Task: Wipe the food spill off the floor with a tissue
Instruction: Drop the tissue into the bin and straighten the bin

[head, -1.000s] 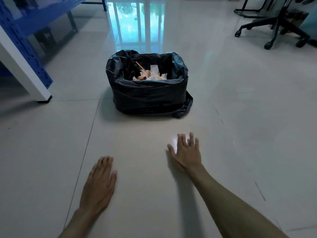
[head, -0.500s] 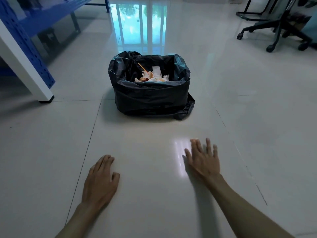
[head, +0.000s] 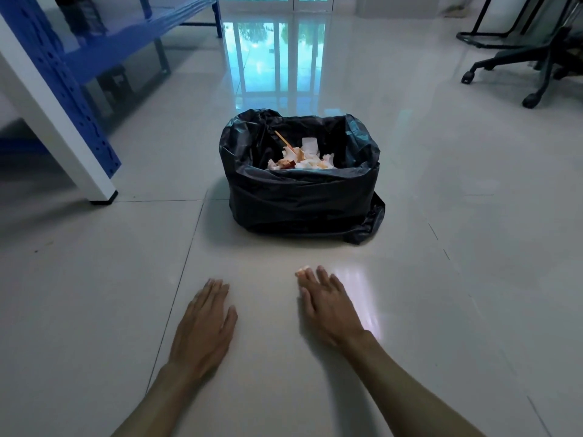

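While both hands press toward the floor [head: 94, 310], the tissue the task calls for shows only as a small pale scrap at the fingertips of the right hand [head: 328, 305] — most of it, if it is the tissue, is hidden under the palm, so I cannot tell how much paper lies between skin and tile. The right hand is spread and flattened over it, not curled; the left hand [head: 202, 326] lies flat and open beside it, holding nothing, apparently bracing the body.

No food spill is plainly visible on the tile around either hand; a bright glossy patch sits just right of the right hand, and it could be reflected light or a wet smear — I cannot say which. That is the first risk: on a floor this shiny, a thin film of residue may pass for glare and be left behind.

A second risk is that a small, crushed tissue slips out from under the fingers, so that bare skin smears the mess instead.

Ahead of both hands stands the bin with the black bag [head: 299, 197], already holding stained paper. The braced left hand could skid on a wet tile, and that would tip the person's weight forward.
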### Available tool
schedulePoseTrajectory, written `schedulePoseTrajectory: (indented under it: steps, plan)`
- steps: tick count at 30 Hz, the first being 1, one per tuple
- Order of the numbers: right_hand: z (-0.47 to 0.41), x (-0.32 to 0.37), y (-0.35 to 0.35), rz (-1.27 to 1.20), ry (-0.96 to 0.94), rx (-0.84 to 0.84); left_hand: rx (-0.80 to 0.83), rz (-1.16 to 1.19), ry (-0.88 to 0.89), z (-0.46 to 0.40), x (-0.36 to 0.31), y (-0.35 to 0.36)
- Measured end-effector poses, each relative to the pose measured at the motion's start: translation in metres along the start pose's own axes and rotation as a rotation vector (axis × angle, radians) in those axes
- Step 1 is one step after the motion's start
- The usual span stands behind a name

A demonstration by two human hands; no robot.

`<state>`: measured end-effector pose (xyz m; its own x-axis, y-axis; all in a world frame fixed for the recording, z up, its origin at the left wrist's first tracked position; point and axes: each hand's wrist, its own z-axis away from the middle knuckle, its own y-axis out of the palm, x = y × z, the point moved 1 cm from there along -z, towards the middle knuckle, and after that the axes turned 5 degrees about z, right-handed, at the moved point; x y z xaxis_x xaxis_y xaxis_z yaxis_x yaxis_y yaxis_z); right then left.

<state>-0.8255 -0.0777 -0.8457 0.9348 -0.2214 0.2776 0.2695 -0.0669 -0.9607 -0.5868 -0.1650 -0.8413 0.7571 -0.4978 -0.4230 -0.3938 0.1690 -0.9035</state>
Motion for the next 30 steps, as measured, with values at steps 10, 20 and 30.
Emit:
schedulePoseTrajectory:
  steps: [10, 20, 30]
  plan:
    - [0.007, -0.009, -0.002, 0.066, -0.106, -0.145, -0.236, -0.107, 0.352, -0.122, -0.088, -0.072]
    - [0.0, -0.022, 0.018, 0.124, -0.174, -0.113, 0.056, -0.254, 0.184, -0.196, -0.133, -0.065]
    - [0.01, -0.018, -0.017, 0.08, -0.215, -0.3, 0.128, -0.145, 0.133, -0.181, -0.139, -0.074]
